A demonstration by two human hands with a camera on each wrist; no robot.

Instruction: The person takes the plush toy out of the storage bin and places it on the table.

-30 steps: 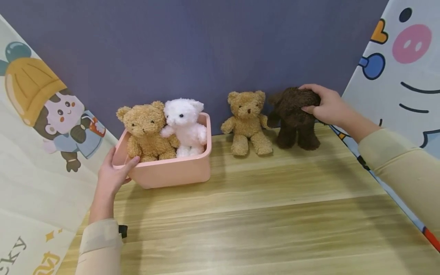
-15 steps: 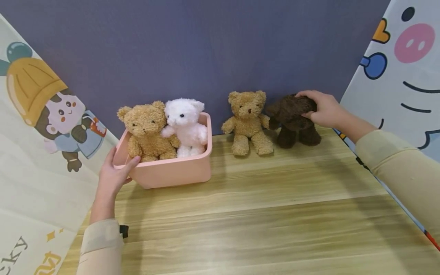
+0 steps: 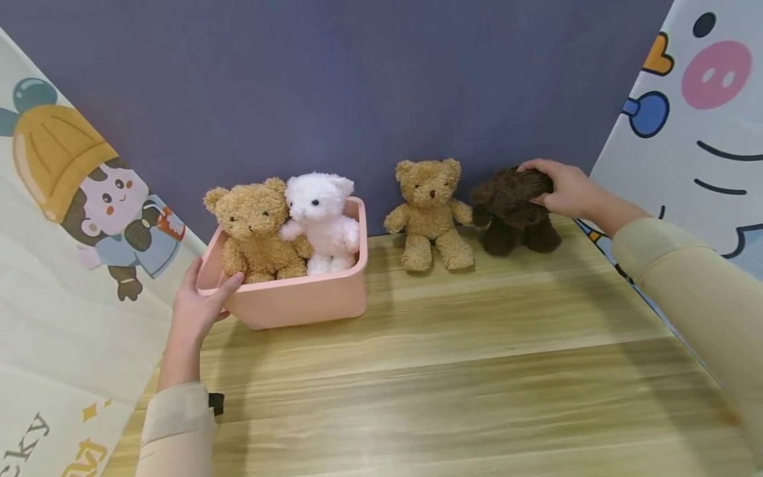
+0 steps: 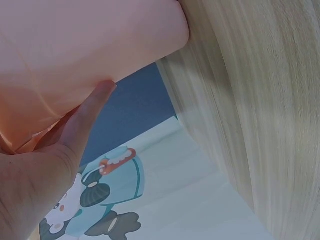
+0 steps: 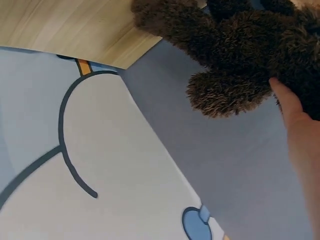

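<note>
At the left corner of a pink plastic bin (image 3: 298, 301), my left hand (image 3: 197, 305) grips the rim, thumb over the near edge. Inside the bin a tan teddy bear (image 3: 250, 212) and a white plush bear (image 3: 318, 199) sit side by side. My right hand (image 3: 563, 189) holds a dark brown plush bear (image 3: 507, 199) by the back of its head; the toy sits low at the tabletop with its legs spread. In the right wrist view one finger presses into its brown fur (image 5: 240, 50). Left of it, another tan teddy bear (image 3: 432, 212) sits upright against the wall.
A wood-grain tabletop (image 3: 417, 397) runs up to a dark blue-grey back wall (image 3: 381, 86). Printed panels stand on both sides, one with a cartoon child (image 3: 116, 192) at left and one with a pig snout (image 3: 715, 74) at right.
My right hand has come down with the brown bear, whose legs have spread at the tabletop, then shifted slightly right. The left hand and bin have stayed in place.
</note>
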